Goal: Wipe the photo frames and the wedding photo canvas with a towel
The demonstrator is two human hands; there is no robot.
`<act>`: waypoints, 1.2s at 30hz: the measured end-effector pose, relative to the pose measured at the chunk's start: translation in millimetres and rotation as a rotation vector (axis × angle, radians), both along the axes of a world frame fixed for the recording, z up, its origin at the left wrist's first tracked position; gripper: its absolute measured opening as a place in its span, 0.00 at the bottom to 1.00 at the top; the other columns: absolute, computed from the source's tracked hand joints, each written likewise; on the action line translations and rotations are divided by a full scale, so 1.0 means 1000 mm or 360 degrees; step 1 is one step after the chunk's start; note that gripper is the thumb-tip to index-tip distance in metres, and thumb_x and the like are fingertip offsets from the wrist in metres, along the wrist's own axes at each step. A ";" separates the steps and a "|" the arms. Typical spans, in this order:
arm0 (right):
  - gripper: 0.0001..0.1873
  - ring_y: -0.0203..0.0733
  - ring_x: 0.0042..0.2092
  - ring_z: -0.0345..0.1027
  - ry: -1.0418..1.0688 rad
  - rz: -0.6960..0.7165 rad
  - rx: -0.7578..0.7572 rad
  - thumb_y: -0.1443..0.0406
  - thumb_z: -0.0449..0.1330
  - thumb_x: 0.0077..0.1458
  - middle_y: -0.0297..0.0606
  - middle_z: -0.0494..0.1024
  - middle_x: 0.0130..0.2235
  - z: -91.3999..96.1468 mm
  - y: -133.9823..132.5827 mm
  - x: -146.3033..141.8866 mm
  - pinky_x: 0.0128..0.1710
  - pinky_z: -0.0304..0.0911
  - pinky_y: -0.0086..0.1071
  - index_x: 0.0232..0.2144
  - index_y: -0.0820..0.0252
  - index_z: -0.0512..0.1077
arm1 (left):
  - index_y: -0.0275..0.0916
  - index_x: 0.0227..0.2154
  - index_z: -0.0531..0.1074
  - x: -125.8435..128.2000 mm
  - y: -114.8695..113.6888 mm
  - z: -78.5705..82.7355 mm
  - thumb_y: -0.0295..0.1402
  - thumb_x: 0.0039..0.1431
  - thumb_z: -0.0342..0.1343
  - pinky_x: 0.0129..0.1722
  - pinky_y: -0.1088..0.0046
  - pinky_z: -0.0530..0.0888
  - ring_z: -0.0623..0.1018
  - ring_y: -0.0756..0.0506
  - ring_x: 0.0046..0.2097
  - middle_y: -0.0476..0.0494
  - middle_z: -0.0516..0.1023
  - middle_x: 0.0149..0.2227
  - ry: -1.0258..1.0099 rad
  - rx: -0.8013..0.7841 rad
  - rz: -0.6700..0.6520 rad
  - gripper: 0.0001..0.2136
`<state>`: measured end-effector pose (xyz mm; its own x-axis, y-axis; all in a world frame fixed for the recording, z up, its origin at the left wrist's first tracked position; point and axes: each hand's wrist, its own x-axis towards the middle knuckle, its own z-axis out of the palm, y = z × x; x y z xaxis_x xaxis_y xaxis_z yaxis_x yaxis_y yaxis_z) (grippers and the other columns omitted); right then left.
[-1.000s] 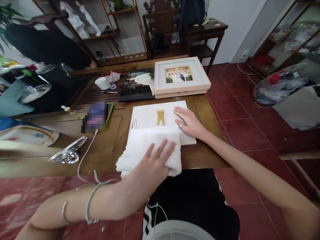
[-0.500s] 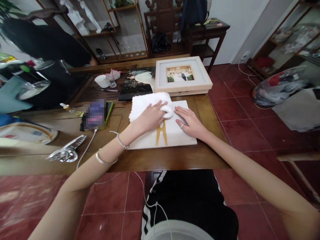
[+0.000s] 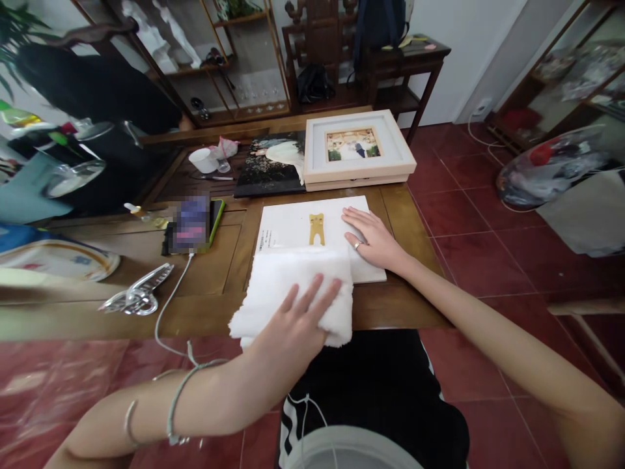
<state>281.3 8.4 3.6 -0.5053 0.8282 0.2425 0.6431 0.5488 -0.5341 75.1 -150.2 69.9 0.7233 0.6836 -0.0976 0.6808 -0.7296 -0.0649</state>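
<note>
A flat white panel (image 3: 289,225) lies on the wooden table, with small print along its left side. On its middle is a flat gold piece with two legs (image 3: 317,228), whose lower ends the towel covers. My left hand (image 3: 301,319) has a folded white towel (image 3: 273,280) under its spread fingers and bears down on it; the thumb is hidden. The towel spans the panel's near edge and hangs at the table's front edge. My right hand (image 3: 371,240), a ring on one finger, rests flat on the panel's right side with its fingers stretched out.
Behind the panel stand a pale box frame with a photo (image 3: 359,172) and a dark photo print (image 3: 271,163). To the left are a phone on a cable (image 3: 215,225), a silver hair claw (image 3: 139,291) and a white cup (image 3: 202,160). The table's front edge (image 3: 395,319) is close.
My left hand has pulled the towel toward me, from the panel's far left part to its near edge. The gold piece's upper part is uncovered. My right hand has stayed in place.
</note>
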 end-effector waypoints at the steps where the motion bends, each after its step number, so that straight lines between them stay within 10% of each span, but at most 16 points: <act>1: 0.25 0.48 0.68 0.52 0.0002 -0.0001 0.0003 0.62 0.51 0.62 0.45 0.64 0.66 0.000 0.000 0.000 0.68 0.44 0.55 0.60 0.58 0.67 | 0.41 0.33 0.82 -0.002 0.001 0.001 0.24 0.53 0.64 0.58 0.51 0.71 0.62 0.29 0.66 0.38 0.56 0.69 -0.0016 -0.0011 0.0003 0.06; 17: 0.25 0.49 0.69 0.52 -0.0025 -0.0003 -0.0017 0.62 0.51 0.62 0.46 0.63 0.66 0.001 -0.001 0.001 0.68 0.45 0.55 0.60 0.60 0.66 | 0.32 0.47 0.73 -0.036 0.126 -0.002 0.28 0.69 0.42 0.64 0.47 0.59 0.51 0.34 0.71 0.33 0.50 0.71 -0.0146 -0.0148 0.0336 0.15; 30: 0.25 0.49 0.68 0.52 -0.0023 -0.0017 -0.0017 0.63 0.51 0.62 0.46 0.64 0.66 0.001 0.000 -0.001 0.68 0.44 0.53 0.59 0.61 0.68 | 0.39 0.30 0.81 -0.032 -0.007 0.019 0.19 0.57 0.55 0.66 0.49 0.61 0.55 0.34 0.69 0.42 0.52 0.70 -0.0084 -0.0337 0.0159 0.12; 36: 0.25 0.48 0.69 0.52 -0.0023 -0.0018 -0.0021 0.62 0.51 0.62 0.46 0.64 0.66 0.001 0.000 -0.001 0.68 0.44 0.54 0.60 0.61 0.67 | 0.39 0.29 0.79 -0.044 -0.004 0.023 0.21 0.61 0.52 0.67 0.61 0.61 0.58 0.40 0.69 0.46 0.54 0.69 -0.0199 -0.0324 0.0155 0.13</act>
